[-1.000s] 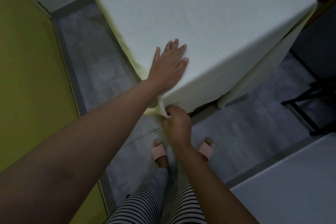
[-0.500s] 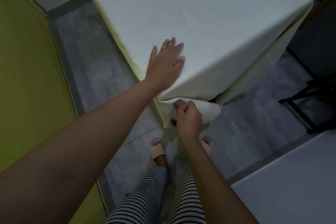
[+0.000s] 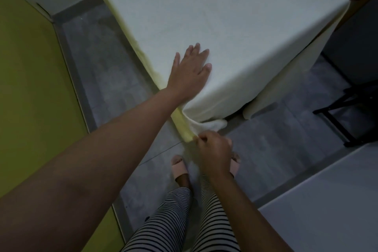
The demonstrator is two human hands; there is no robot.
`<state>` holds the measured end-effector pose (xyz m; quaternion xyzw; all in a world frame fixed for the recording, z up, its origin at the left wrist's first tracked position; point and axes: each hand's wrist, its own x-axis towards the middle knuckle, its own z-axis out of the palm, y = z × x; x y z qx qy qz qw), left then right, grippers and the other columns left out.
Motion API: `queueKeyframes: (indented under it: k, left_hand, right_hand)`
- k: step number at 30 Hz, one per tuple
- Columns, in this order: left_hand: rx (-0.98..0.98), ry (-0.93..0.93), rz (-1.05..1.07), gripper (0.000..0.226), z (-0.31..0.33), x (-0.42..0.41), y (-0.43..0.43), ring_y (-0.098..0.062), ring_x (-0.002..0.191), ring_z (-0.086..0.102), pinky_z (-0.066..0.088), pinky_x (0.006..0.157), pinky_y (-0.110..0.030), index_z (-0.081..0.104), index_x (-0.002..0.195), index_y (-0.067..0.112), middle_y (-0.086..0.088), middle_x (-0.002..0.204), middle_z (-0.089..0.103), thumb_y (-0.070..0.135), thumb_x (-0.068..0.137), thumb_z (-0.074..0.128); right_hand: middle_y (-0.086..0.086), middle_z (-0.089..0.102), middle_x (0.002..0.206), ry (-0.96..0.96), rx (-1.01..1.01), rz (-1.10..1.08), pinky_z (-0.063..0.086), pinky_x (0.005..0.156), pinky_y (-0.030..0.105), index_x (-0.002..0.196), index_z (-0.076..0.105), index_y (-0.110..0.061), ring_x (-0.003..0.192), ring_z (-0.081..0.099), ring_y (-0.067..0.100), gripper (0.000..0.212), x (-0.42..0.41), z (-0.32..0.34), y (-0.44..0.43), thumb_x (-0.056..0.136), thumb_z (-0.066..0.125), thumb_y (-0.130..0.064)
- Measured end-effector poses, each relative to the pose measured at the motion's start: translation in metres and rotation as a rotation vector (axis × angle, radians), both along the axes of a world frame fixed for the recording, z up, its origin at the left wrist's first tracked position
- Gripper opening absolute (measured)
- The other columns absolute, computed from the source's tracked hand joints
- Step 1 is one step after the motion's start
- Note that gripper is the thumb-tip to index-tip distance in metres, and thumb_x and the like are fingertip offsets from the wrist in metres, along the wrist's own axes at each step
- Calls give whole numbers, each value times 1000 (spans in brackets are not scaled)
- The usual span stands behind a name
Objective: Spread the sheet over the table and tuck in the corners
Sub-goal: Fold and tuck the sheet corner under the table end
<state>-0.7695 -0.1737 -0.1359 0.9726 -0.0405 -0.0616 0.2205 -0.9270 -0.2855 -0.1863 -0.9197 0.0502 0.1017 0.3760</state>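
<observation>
The left hand (image 3: 190,71) lies flat on the sheet (image 3: 225,16), fingers straight and a little spread, palm pressing the cloth down just inside the near corner of the table top. The left arm reaches out long from the lower left to get there. Below it, off the table edge, the right hand (image 3: 214,149) has its fingers curled in, and thumb and fingertips pinch the hanging corner of the sheet, which runs up from the pinch in a tight twisted fold to the table corner under the left wrist.

The sheet is pale cream and covers the whole top, lying smooth with only faint creases. It drops over the near side as a short skirt, and along the left edge it shows a yellowish tint. At the right-hand corner a loose flap (image 3: 257,108) hangs lower than the rest, and between it and the pinched corner there is a dark gap under the hem. The table itself is hidden under the cloth.

The person stands close to the corner in striped trousers (image 3: 169,221) and pink slippers (image 3: 180,166) on a grey tiled floor (image 3: 112,67). A yellow-green wall (image 3: 26,88) runs along the left. To the right stands a black metal frame (image 3: 347,112), and a plain grey surface (image 3: 327,200) fills the lower right.
</observation>
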Motion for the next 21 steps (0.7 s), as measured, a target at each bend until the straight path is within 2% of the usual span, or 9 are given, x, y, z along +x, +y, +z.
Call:
queueKeyframes:
  k: [2,5,8,10,13,16,21]
  left_hand:
    - [16,19,-44,54,4,0,4,-14,148,2,-5,117,-38,25,150,22,-3,161,10,42,100,25]
    - [50,51,-128,58,6,-6,12,-15,148,0,-5,117,-39,22,151,24,-3,161,7,49,98,26]
    - [72,81,-164,63,5,-7,10,-15,148,-5,-8,116,-41,17,152,28,-2,161,1,56,96,24]
    - [92,95,-168,64,5,-3,0,-16,148,-8,-11,116,-43,12,152,29,-3,161,-3,58,96,20]
    - [93,98,-152,64,4,-1,-14,-17,147,-12,-14,115,-44,9,153,28,-4,161,-6,57,97,16]
    - [76,80,-126,63,0,-4,-16,-17,148,-11,-13,115,-45,11,152,28,-3,161,-5,58,97,16]
    - [59,70,-113,61,1,-5,-15,-16,148,-9,-12,116,-44,14,152,28,-3,161,-2,57,98,19]
  right_hand:
    - [-7,66,77,-17,-94,65,32,86,32,79,66,-24,70,55,10,14,-11,10,-6,90,58,-30]
    - [-6,64,77,-60,-101,77,23,79,29,76,60,-24,76,57,14,15,-5,25,-7,90,58,-28]
    - [-5,62,80,-82,-118,138,28,85,32,76,57,-22,81,57,16,15,-2,28,-10,90,58,-28]
    - [-4,60,79,-123,-142,167,33,83,34,76,55,-22,79,57,18,14,-7,25,-11,87,61,-26]
    - [-1,56,76,-149,-102,104,38,77,37,73,52,-20,75,54,20,16,-15,20,-5,82,66,-19]
    - [1,55,69,-121,-61,46,41,75,38,71,49,-17,68,52,23,20,-19,17,4,85,63,-15]
    - [-7,52,74,-72,93,-39,40,76,36,84,45,-22,70,49,16,17,-30,17,14,88,60,-13]
